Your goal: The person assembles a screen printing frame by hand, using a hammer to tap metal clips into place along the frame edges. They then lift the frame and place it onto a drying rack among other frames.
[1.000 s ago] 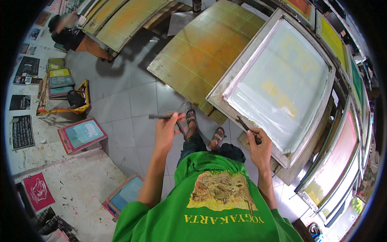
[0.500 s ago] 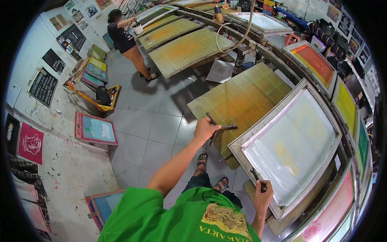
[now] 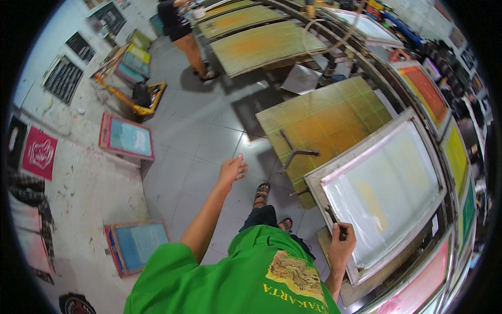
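My left hand [image 3: 234, 170] is over the tiled floor, its fingers loosely bent and holding nothing. To its right, a dark three-armed Y-shaped socket wrench [image 3: 295, 152] lies on the near corner of a stained yellow-brown printing board [image 3: 319, 123]. My right hand [image 3: 342, 245] is closed around a dark spanner [image 3: 330, 213], whose upper end points away from me. That hand is beside the lower left edge of a framed, pale screen-printing screen [image 3: 384, 188], which is tilted over the board's right part. The spanner's lower part is hidden by my fingers.
More printing boards [image 3: 266, 47] run along the rack beyond. Coloured screens [image 3: 455, 152] line the right side. Against the left wall stand framed screens [image 3: 128, 137] and a yellow trolley [image 3: 151, 99]. Another person [image 3: 180, 31] stands at the far left of the boards.
My left hand has let go of the Y-shaped socket wrench and moved left and nearer to me. The wrench stays on the board. My right hand keeps the spanner by the screen frame.
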Action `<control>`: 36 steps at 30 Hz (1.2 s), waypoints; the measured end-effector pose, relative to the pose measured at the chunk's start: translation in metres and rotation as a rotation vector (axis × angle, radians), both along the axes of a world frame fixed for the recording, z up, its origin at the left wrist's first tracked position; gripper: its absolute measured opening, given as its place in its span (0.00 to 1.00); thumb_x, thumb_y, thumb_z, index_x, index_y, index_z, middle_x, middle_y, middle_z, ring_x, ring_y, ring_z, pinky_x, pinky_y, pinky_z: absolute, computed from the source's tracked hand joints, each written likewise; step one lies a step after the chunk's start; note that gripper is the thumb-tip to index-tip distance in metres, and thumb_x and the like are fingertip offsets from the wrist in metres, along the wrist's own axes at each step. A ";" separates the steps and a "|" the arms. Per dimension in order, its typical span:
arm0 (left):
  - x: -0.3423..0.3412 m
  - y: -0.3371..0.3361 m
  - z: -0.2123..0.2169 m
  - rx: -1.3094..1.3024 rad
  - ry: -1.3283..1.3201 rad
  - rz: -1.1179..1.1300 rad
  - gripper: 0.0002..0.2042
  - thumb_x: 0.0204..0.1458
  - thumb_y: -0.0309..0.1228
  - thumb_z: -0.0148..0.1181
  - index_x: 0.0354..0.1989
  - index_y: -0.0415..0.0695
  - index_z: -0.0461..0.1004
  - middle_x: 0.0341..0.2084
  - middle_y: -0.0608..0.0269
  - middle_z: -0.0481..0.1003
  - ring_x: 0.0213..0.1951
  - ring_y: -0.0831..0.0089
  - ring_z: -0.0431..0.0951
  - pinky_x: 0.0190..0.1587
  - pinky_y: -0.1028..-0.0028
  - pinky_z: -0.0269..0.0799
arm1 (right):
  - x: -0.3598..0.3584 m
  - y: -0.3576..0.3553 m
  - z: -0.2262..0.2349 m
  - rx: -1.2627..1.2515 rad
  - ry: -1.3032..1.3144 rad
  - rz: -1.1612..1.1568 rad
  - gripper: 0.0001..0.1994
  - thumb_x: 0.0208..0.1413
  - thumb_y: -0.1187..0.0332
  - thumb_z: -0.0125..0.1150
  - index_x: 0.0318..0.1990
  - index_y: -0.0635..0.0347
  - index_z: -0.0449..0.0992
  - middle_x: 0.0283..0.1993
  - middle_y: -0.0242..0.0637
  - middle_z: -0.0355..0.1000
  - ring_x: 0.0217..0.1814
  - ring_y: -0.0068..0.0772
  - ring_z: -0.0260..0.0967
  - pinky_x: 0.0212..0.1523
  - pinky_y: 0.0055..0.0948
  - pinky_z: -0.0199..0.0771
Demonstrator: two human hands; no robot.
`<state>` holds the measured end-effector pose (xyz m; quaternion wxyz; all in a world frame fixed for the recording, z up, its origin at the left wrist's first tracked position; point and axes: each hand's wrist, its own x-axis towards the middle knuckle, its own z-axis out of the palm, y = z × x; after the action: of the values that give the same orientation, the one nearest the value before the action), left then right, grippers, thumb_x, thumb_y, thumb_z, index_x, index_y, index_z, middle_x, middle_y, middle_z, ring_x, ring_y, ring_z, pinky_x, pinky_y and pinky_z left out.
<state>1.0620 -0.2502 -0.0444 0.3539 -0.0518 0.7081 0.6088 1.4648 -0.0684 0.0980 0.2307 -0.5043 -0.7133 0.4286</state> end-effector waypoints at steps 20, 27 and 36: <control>0.224 -0.115 -0.080 -0.459 -0.147 -0.494 0.53 0.61 0.81 0.21 0.87 0.57 0.33 0.85 0.45 0.23 0.82 0.38 0.16 0.74 0.26 0.14 | -0.049 0.014 -0.009 -0.098 0.045 0.278 0.12 0.72 0.65 0.65 0.42 0.68 0.78 0.33 0.33 0.73 0.37 0.24 0.66 0.41 0.30 0.70; 0.208 -0.066 -0.107 -0.500 0.093 -0.467 0.49 0.65 0.77 0.25 0.87 0.56 0.33 0.84 0.41 0.24 0.82 0.36 0.17 0.74 0.24 0.16 | -0.059 0.003 0.005 -0.102 0.077 0.281 0.12 0.72 0.64 0.65 0.42 0.67 0.78 0.31 0.29 0.70 0.36 0.22 0.63 0.39 0.29 0.68; 0.117 -0.078 -0.177 -0.638 0.227 -0.007 0.48 0.67 0.74 0.30 0.87 0.53 0.37 0.84 0.37 0.32 0.83 0.37 0.25 0.75 0.27 0.19 | -0.054 -0.004 0.012 -0.097 0.136 0.287 0.11 0.71 0.65 0.66 0.44 0.68 0.79 0.33 0.31 0.74 0.36 0.21 0.66 0.39 0.28 0.69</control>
<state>1.1790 -0.3278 -0.2215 0.2406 -0.0894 0.8981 0.3572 1.4103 -0.0725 0.1104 0.1902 -0.3778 -0.7391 0.5242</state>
